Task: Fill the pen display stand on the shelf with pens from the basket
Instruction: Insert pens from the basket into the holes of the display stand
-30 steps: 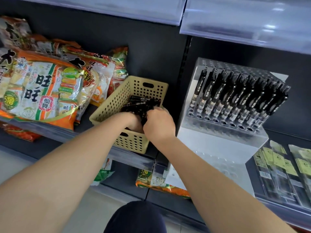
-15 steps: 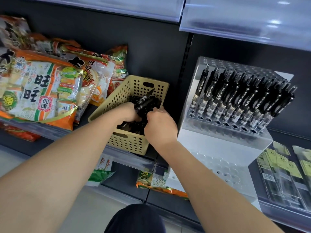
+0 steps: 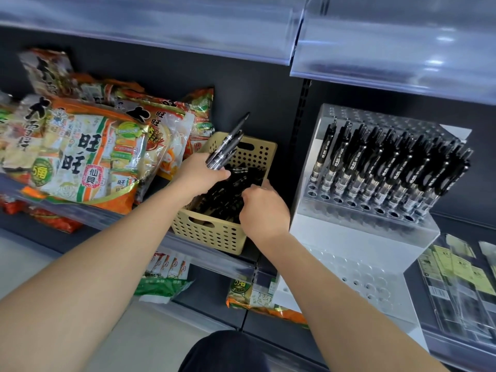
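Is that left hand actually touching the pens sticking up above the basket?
Touching. The head view shows the left hand gripping the lower ends of the raised pens, fingers curled round them, above the basket.

Both hands (image 3: 264,210) and forearms (image 3: 107,259) are bare; dark navy clothing (image 3: 225,353) shows below.

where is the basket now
Head view, centre: the basket sits on the shelf between the snack bags on its left and the pen stand on its right.

pens (image 3: 227,146) black, bunched, tilted above basket | basket (image 3: 214,234) tan, perforated | stand (image 3: 362,218) clear, partly filled
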